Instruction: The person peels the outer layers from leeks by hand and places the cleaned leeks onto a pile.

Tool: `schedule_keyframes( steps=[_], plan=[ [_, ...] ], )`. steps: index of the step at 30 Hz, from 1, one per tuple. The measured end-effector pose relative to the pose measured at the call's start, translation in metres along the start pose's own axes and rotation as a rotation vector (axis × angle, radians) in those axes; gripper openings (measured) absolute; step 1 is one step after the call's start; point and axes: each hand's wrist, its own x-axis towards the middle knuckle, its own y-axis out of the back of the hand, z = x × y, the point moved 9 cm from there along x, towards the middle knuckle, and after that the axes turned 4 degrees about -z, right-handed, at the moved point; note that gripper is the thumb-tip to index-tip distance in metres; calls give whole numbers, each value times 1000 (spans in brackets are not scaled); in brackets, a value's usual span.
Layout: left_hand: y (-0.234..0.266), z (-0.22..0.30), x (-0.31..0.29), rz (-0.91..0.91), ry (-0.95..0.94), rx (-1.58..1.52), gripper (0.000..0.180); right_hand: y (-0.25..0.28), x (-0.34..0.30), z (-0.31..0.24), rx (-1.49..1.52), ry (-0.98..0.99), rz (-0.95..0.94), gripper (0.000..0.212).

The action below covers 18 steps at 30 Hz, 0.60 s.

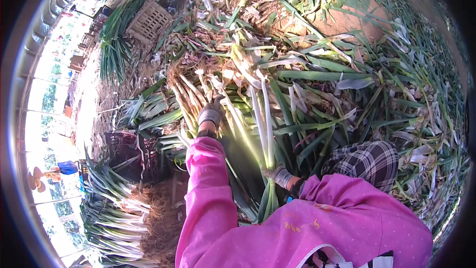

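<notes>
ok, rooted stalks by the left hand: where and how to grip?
Probably by the pale shafts of the rooted stalks, from the near side, by the left hand. They lie roughly side by side, bushy roots pointing away, so the slim, straight shafts look easiest to wrap.

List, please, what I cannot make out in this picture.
Head view:
Stalks in the right hand: lower ends, behind the pink jacket.
Left hand: palm, covered by its own back.
Dark crate: inside, lost in shadow.
Far background, left: details too small, washed out by glare.
</notes>
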Motion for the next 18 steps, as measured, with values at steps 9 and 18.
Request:
schedule_keyframes(
  steps=[9,18],
  plan=[
    [-44,-2,-104,-75,-20,-95,50,21,23,35,-202,-87,-96,18],
    [-74,-38,-256,-142,10,-68,69,22,-17,-89,581,56,-218,29]
  ],
)
